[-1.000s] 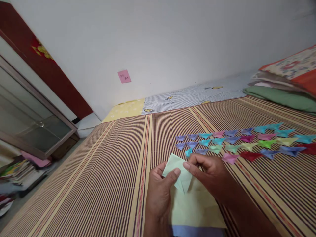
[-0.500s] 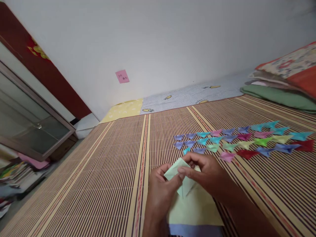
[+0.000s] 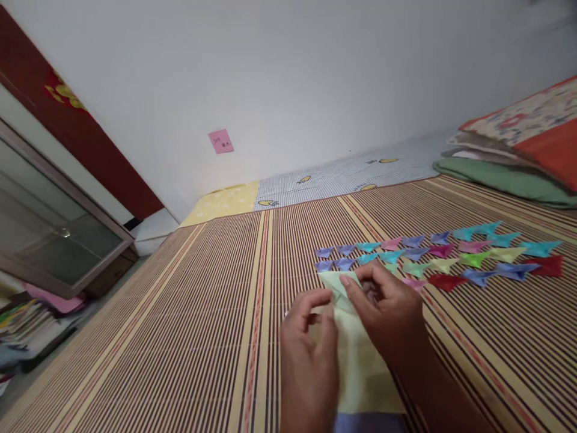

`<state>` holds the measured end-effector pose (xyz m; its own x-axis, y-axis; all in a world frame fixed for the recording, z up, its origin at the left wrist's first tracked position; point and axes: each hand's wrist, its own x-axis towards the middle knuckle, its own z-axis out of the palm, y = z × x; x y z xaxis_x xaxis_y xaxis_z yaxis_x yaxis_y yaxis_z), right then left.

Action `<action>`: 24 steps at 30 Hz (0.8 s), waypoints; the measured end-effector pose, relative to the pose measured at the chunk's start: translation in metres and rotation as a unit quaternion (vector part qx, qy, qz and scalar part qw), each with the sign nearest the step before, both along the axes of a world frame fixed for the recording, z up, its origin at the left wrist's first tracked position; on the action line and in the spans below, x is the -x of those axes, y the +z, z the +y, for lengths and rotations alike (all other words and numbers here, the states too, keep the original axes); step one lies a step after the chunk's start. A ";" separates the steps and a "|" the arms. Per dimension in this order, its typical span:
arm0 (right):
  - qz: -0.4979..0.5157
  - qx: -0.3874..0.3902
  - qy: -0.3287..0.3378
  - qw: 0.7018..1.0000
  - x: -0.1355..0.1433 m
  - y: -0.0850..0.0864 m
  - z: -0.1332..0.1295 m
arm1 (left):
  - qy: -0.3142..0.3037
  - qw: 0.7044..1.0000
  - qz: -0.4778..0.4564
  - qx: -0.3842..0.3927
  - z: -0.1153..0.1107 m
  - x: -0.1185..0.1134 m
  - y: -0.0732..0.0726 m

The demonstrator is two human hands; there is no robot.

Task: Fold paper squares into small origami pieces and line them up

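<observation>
A pale green folded paper (image 3: 340,293) is pinched between the thumb and fingers of my right hand (image 3: 390,307). My left hand (image 3: 311,343) is beside its lower left edge, thumb and index fingertips close together at the paper; whether they grip it is hard to make out. Below the hands a pale yellow sheet (image 3: 369,373) lies on the striped mat, with a blue-violet sheet (image 3: 369,423) showing under its near edge. Rows of folded paper pieces in blue, pink, green, yellow and red, among them a dark red one (image 3: 446,282), stand beyond and right of my hands.
The striped mat (image 3: 198,313) stretches to a patterned sheet (image 3: 333,179) along the wall. Folded bedding (image 3: 509,177) is piled at the right. A pink note (image 3: 220,141) is on the wall. Glass-panelled furniture (image 3: 58,222) and stacked papers (image 3: 27,322) are at the left.
The green paper has been turned and moved up slightly in my right hand. My left thumb has come off its face and my left hand has shifted right. The view has moved a little.
</observation>
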<state>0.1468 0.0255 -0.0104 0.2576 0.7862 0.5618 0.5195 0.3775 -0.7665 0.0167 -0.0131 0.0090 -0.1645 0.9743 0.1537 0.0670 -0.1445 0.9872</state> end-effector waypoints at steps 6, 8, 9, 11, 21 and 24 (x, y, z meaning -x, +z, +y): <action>0.079 0.037 0.146 0.985 0.007 0.013 -0.011 | -0.033 0.999 -0.008 -0.011 -0.003 -0.018 0.007; 0.083 0.024 0.179 0.980 0.007 0.018 -0.014 | -0.018 0.999 -0.043 0.003 -0.001 -0.015 0.006; 0.081 0.025 0.190 0.978 0.007 0.020 -0.015 | -0.010 0.998 -0.063 0.005 0.000 -0.012 0.004; 0.071 0.037 0.210 0.974 0.007 0.023 -0.016 | 0.001 0.995 -0.097 0.014 0.004 -0.006 -0.002; 0.021 0.032 0.182 0.983 -0.034 0.010 0.004 | -0.025 0.953 -0.287 0.098 0.016 0.021 -0.016; -0.049 0.015 0.283 0.958 -0.036 0.009 0.006 | -0.042 0.950 -0.288 0.114 0.017 0.023 -0.011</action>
